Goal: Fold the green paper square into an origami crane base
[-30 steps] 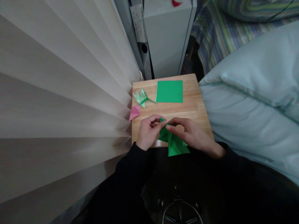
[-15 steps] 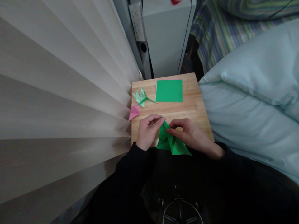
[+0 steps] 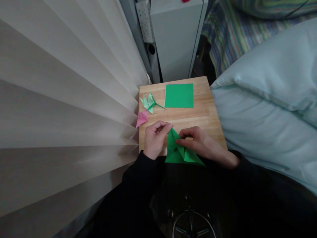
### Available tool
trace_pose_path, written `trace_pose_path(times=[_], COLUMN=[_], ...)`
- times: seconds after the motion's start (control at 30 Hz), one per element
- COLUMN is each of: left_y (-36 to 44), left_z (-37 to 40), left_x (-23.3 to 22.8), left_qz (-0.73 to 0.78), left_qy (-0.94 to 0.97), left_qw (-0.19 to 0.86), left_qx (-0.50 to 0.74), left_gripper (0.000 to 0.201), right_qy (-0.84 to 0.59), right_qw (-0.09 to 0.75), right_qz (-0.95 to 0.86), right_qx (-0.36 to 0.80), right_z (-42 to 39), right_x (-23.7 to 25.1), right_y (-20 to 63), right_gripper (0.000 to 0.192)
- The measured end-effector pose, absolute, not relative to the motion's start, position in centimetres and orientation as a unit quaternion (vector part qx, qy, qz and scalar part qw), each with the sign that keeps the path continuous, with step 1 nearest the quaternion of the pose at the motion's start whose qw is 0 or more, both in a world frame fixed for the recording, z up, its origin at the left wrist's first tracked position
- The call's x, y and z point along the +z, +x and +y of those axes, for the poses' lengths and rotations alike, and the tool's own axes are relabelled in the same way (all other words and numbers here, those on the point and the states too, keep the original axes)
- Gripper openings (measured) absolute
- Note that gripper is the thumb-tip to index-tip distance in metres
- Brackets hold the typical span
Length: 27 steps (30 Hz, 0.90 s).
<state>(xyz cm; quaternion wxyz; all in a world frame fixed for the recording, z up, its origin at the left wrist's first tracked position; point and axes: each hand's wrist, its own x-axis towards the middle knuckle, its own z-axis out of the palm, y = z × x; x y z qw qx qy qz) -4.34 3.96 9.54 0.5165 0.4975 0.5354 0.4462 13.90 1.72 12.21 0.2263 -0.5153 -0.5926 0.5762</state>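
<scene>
A partly folded sheet of green origami paper (image 3: pixel 174 150) is held at the near edge of the small wooden table (image 3: pixel 200 114). My left hand (image 3: pixel 156 137) pinches its top corner between thumb and forefinger. On the paper's right side, my right hand (image 3: pixel 199 141) grips a raised fold with thumb and fingers. The paper's lower edge spreads out toward my lap, with a point at the lower right. Part of the fold is hidden behind my right fingers.
Flat green paper (image 3: pixel 179 96) lies at the table's back. Light green folded paper (image 3: pixel 148 101) and a pink folded piece (image 3: pixel 142 118) sit at the left edge. A pleated curtain (image 3: pixel 74 109) borders the left, pale bedding (image 3: pixel 260 89) the right, a white cabinet (image 3: pixel 175 39) the back.
The green paper's top corner and my left hand have shifted slightly left. Its left part has spread flatter and wider. My right hand has barely moved.
</scene>
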Motion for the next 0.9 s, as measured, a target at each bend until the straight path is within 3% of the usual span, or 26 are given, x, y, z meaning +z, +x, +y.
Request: trace_pose_path(times=[0.07,0.17,0.27,0.4,0.63,0.9], left_y=[-4.4,-4.3,-3.7,-3.0,-3.6,-4.2], left_z=[4.0,3.7,3.1,2.8,3.0,3.6], left_x=[9.7,10.0,10.3,10.0,9.6,8.8], left_qz=[0.548,0.558,0.522,0.465,0.447,0.481], left_qy=[0.51,0.53,0.533,0.494,0.398,0.399], left_qw=[0.471,0.432,0.524,0.626,0.724,0.682], left_qx=[0.466,0.47,0.411,0.385,0.342,0.38], left_gripper=[0.02,0.025,0.03,0.03,0.035,0.031], right_qy=[-0.534,-0.588,-0.6,-0.581,-0.548,-0.498], right_qw=[0.228,0.248,0.245,0.218,0.196,0.261], right_qz=[-0.613,-0.679,-0.74,-0.78,-0.805,-0.788], right_qx=[0.536,0.362,0.183,0.077,0.116,0.251], right_z=[1.7,1.7,1.5,0.8,0.6,1.2], right_x=[12.1,11.6,11.4,11.6,11.7,11.2], right_y=[14.1,14.3,14.1,13.5,13.2,14.1], right_gripper=[0.018,0.021,0.026,0.03,0.018,0.024])
